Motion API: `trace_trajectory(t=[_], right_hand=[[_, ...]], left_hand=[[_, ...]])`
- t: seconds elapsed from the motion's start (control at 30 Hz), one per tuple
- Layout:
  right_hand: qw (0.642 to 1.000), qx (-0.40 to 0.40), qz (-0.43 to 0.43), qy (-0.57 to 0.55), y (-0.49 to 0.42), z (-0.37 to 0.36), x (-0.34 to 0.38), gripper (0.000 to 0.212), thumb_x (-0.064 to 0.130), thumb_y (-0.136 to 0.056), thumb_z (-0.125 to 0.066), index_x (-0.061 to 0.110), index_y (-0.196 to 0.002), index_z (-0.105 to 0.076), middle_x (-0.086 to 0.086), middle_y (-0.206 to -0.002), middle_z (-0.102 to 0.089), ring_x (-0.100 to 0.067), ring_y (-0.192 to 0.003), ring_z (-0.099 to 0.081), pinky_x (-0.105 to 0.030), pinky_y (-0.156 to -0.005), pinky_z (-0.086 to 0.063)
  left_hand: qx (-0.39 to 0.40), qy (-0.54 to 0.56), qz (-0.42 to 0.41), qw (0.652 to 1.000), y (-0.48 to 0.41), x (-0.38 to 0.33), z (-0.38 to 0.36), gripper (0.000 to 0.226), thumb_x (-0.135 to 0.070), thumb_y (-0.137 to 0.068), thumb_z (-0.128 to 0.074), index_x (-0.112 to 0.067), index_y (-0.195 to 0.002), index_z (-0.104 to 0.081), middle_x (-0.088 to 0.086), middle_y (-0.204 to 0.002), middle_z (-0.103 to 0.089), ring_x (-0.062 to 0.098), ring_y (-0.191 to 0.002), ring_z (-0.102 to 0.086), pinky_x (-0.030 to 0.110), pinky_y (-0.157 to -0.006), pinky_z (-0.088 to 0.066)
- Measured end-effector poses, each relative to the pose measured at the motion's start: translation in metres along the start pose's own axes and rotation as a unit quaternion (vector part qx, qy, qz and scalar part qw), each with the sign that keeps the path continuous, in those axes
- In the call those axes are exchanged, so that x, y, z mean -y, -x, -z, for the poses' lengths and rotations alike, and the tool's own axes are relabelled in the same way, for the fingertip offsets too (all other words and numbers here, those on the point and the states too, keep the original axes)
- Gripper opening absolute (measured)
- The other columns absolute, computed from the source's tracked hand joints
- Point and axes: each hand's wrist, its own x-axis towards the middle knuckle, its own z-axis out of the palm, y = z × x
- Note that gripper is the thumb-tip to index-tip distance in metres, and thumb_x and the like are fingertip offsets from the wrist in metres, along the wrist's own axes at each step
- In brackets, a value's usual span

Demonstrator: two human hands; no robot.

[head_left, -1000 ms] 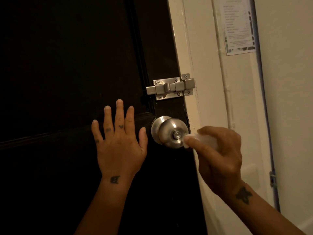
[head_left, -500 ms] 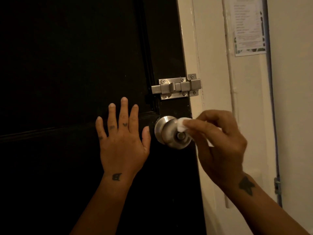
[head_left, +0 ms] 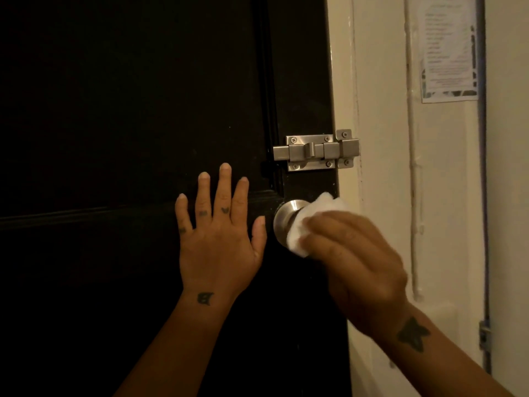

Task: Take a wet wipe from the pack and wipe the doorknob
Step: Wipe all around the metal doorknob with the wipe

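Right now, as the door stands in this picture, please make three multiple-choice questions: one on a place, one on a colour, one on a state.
1. Where is the slide bolt relative to the doorknob?
A. above it
B. below it
C. far to its left

2. What colour is the wet wipe?
A. blue
B. white
C. green

3. How is the left hand?
A. closed in a fist
B. holding the wipe
C. flat and open on the door

Answers: 1 A, the bolt sits higher on the door edge. 2 B, it shows white under the right hand. 3 C, its fingers are spread against the dark panel.
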Motion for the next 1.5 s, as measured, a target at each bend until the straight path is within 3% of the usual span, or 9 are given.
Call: trace_trajectory(t=[0.1, 0.27, 0.4, 0.6, 0.8, 0.97, 1.13, 1.37, 1.5], right_hand=[[0.998, 0.022, 0.051, -0.007, 0.012, -0.002, 0.004, 0.024, 0.028, -0.090, -0.056, 0.006, -0.100, -0.056, -0.008, -0.106, -0.056, -0.021, -0.100, -0.056, -0.028, -0.096, -0.044], [0.999, -0.040, -0.011, 0.005, 0.003, -0.003, -0.002, 0.028, 0.030, -0.094, -0.049, 0.004, -0.095, -0.058, -0.014, -0.098, -0.062, -0.022, -0.094, -0.057, -0.029, -0.089, -0.046], [0.999, 0.013, 0.048, 0.008, 0.009, -0.007, 0.006, 0.024, 0.028, -0.089, -0.058, 0.006, -0.098, -0.058, -0.009, -0.104, -0.058, -0.021, -0.098, -0.056, -0.027, -0.097, -0.042], [0.981, -0.044, -0.181, -0.056, -0.012, -0.001, -0.001, 0.017, 0.011, -0.087, -0.049, -0.001, -0.089, -0.062, -0.014, -0.091, -0.064, -0.019, -0.090, -0.056, -0.018, -0.083, -0.045], [0.992, 0.091, -0.067, -0.063, -0.028, -0.009, 0.013, 0.022, 0.020, -0.084, -0.053, 0.001, -0.086, -0.065, -0.016, -0.087, -0.067, -0.017, -0.088, -0.053, -0.026, -0.080, -0.045], [0.955, 0.054, -0.252, -0.144, -0.040, 0.004, 0.000, 0.011, 0.011, -0.088, -0.046, 0.016, -0.087, -0.056, 0.003, -0.082, -0.057, -0.013, -0.077, -0.057, -0.023, -0.067, -0.048], [0.961, 0.171, -0.159, -0.147, -0.045, 0.002, 0.008, 0.015, 0.021, -0.084, -0.042, 0.018, -0.086, -0.056, 0.009, -0.081, -0.058, -0.008, -0.077, -0.053, -0.026, -0.064, -0.048], [0.930, 0.152, -0.278, -0.185, -0.052, 0.012, -0.012, 0.014, 0.011, -0.090, -0.047, 0.022, -0.085, -0.054, 0.009, -0.081, -0.060, -0.007, -0.075, -0.058, -0.016, -0.064, -0.048], [0.945, 0.178, -0.245, -0.121, -0.053, 0.012, -0.002, 0.020, 0.047, -0.082, -0.049, 0.028, -0.087, -0.054, 0.013, -0.080, -0.058, -0.006, -0.075, -0.055, -0.029, -0.065, -0.046]], left_hand=[[-0.002, 0.001, -0.002, 1.000, 0.001, 0.000, -0.001, 0.059, -0.042, -0.084, -0.033, -0.011, -0.132, -0.047, 0.016, -0.143, -0.042, 0.039, -0.130, -0.040, 0.060, -0.101, -0.027], [-0.004, -0.003, -0.007, 1.000, 0.001, 0.001, -0.002, 0.059, -0.043, -0.085, -0.032, -0.012, -0.132, -0.046, 0.015, -0.144, -0.041, 0.038, -0.130, -0.040, 0.059, -0.101, -0.028], [-0.002, -0.002, -0.009, 1.000, 0.001, 0.002, -0.002, 0.059, -0.043, -0.085, -0.032, -0.012, -0.132, -0.047, 0.015, -0.143, -0.042, 0.038, -0.130, -0.041, 0.060, -0.101, -0.028], [-0.011, 0.007, -0.014, 1.000, 0.001, 0.003, -0.001, 0.058, -0.043, -0.085, -0.032, -0.011, -0.131, -0.048, 0.017, -0.142, -0.043, 0.039, -0.129, -0.041, 0.061, -0.099, -0.029], [-0.008, -0.017, -0.022, 1.000, 0.001, 0.003, -0.001, 0.060, -0.044, -0.083, -0.034, -0.011, -0.131, -0.048, 0.017, -0.142, -0.043, 0.039, -0.128, -0.042, 0.056, -0.099, -0.019], [-0.008, 0.012, -0.014, 1.000, 0.002, 0.002, 0.001, 0.057, -0.042, -0.087, -0.032, -0.011, -0.133, -0.046, 0.017, -0.143, -0.041, 0.039, -0.130, -0.039, 0.059, -0.101, -0.026], [-0.010, 0.002, -0.025, 1.000, 0.003, 0.004, -0.001, 0.058, -0.043, -0.085, -0.037, -0.011, -0.133, -0.046, 0.017, -0.143, -0.041, 0.039, -0.130, -0.039, 0.056, -0.099, -0.017], [-0.005, 0.008, -0.014, 1.000, 0.001, 0.002, 0.000, 0.058, -0.043, -0.086, -0.032, -0.011, -0.132, -0.047, 0.017, -0.143, -0.042, 0.039, -0.130, -0.039, 0.058, -0.101, -0.024], [-0.001, -0.004, -0.020, 1.000, 0.001, 0.004, 0.000, 0.058, -0.044, -0.086, -0.031, -0.012, -0.131, -0.048, 0.016, -0.142, -0.043, 0.039, -0.129, -0.041, 0.057, -0.099, -0.018]])
